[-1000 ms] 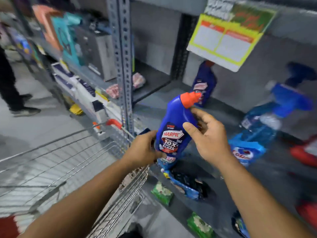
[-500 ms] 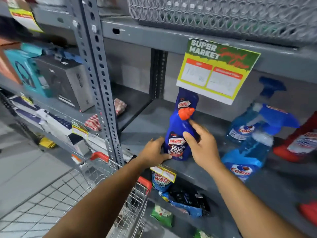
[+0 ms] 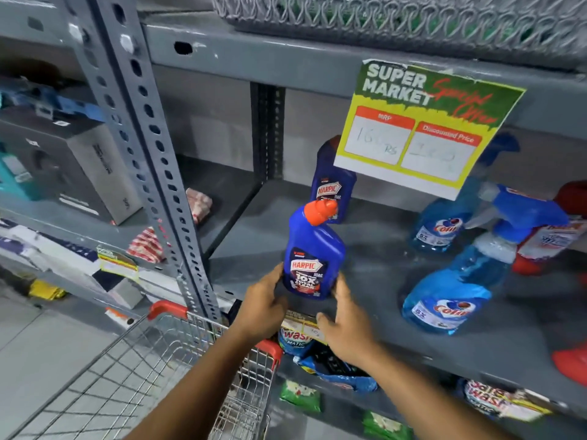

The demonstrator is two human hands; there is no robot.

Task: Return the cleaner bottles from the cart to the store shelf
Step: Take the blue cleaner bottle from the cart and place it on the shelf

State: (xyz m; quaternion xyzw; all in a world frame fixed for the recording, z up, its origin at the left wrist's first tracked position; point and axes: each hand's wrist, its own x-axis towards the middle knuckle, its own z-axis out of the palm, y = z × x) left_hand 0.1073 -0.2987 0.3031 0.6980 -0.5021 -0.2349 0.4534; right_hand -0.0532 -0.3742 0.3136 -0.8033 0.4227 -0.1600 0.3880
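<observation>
A blue Harpic cleaner bottle point(image 3: 313, 249) with an orange cap stands upright near the front edge of the grey store shelf point(image 3: 374, 258). My left hand point(image 3: 263, 303) presses against its lower left side and my right hand point(image 3: 344, 325) cups its lower right side, so the bottle's base is held between them. A second Harpic bottle point(image 3: 332, 185) stands further back on the same shelf, its top hidden by a price sign. The wire cart point(image 3: 165, 354) with red corners is below my left arm; I see no bottles in its visible part.
Two blue Colin spray bottles point(image 3: 451, 300) and a red bottle point(image 3: 552, 236) stand to the right. A "Super Market" offer sign point(image 3: 422, 122) hangs from the shelf above. A perforated steel post point(image 3: 152, 154) rises at the left. Detergent packs point(image 3: 298, 336) lie on the lower shelf.
The bottle went from mid-air over the cart onto the shelf. My hands slid down from its neck and middle to its base, and the view moved closer to the shelf.
</observation>
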